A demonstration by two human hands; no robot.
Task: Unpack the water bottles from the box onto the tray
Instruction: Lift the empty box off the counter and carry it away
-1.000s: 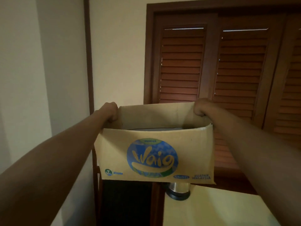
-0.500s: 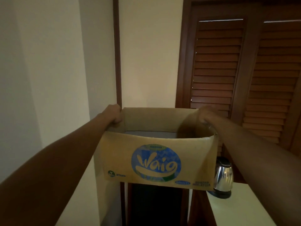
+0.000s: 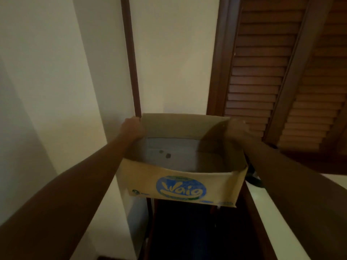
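A: What were the hands doing at that moment?

B: Both were clamped on the box (image 3: 180, 186), well apart. The left hand (image 3: 132, 128) gripped the far left corner of the rim, and the right hand (image 3: 237, 129) gripped the far right corner. The box hung in the air in front of the person, with nothing under it.

A: Had anything changed in the last second?

B: Yes. A second earlier only a thin strip of the inside showed above the near wall with the blue logo. By this moment the view looked down into the box, so most of its pale floor showed. The scene behind had also slid to the right: the slatted doors (image 3: 262, 72) sat further right, the wall (image 3: 47, 72) filled the left, and the kettle seen half a second before was all but hidden behind the right arm.

A: And the water bottles?

B: None showed. The visible floor of the box was bare apart from a couple of dark spots. The tray was out of view too, with only the counter (image 3: 272, 212) edging in at the near right.

A: So what did that mean for the task?

B: My guess is that the unpacking was finished, and the empty box was being carried off to the left.
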